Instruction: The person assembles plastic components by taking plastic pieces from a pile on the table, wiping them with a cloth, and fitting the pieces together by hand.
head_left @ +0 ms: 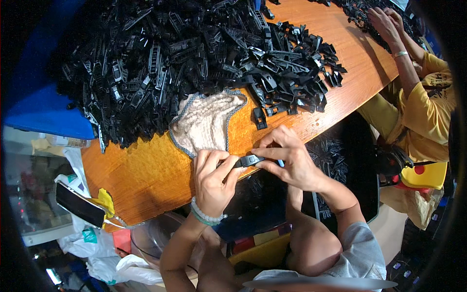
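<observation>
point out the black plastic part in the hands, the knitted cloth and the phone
black plastic part (249, 160), head view, on its middle between the two hands
knitted cloth (206, 124), head view, on its cream centre
phone (79, 204), head view, on its dark screen

Both my hands pinch one small black plastic clip (249, 160) at the table edge (146, 180): left hand (214, 182) on its left end, right hand (287, 163) on its right. Knitted cloth (206, 121) just beyond. Big heap of black parts (185, 53) behind. Another person's hand (386, 24) far right.
</observation>
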Tool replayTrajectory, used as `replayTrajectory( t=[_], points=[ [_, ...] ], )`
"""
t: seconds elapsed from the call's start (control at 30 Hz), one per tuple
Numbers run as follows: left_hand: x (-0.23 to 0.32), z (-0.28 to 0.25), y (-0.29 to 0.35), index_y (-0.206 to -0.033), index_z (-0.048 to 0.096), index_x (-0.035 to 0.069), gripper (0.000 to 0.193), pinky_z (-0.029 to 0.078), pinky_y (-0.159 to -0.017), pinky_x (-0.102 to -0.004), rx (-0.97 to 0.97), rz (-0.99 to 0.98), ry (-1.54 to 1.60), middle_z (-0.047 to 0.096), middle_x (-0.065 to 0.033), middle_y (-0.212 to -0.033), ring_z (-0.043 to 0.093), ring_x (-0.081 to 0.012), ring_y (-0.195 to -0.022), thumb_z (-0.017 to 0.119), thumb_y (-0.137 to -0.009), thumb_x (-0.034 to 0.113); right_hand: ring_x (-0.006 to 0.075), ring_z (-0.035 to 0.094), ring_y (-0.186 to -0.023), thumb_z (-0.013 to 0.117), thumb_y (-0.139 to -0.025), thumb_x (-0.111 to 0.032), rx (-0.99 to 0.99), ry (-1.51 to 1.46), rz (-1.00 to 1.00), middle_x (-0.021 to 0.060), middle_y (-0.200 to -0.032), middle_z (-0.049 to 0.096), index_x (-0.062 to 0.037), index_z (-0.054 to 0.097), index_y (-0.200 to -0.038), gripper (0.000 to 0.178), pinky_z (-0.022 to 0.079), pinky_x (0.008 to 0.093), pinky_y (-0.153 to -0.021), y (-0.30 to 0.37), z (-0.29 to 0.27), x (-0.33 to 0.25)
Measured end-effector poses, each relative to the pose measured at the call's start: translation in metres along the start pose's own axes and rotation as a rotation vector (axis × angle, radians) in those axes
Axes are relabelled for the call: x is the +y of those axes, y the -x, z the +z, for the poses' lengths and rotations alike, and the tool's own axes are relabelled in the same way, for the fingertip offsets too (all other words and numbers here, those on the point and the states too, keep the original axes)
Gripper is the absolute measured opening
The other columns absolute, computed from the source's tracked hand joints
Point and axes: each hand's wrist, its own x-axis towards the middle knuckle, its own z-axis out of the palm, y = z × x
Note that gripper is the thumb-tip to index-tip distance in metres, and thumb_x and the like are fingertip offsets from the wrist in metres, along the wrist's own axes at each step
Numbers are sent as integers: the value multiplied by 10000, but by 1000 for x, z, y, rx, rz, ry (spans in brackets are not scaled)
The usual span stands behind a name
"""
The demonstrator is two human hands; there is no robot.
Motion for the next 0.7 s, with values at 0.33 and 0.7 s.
replayTrajectory(
  t=[0.33, 0.7],
  points=[
    [-9, -30, -27, -858, 700, -16, 187, 471, -700, -333, -186, -13, 161, 601, -67, -836, 568, -221, -799, 792, -713, 58, 244, 559, -915, 779, -745, -233, -174, -83, -108, 64, -946, 589, -53, 713, -1003, 321, 421, 377, -779, 9, -11, -2],
    [-24, 2, -139, -973, 661, 29, 250, 424, -820, -394, 74, 245, -493, 526, -111, -905, 517, -285, -875, 695, -726, 36, 279, 554, -848, 740, -766, -143, 245, 540, 35, 107, -953, 546, -44, 610, -998, 284, 449, 384, -707, -31, 14, 14]
  ],
)
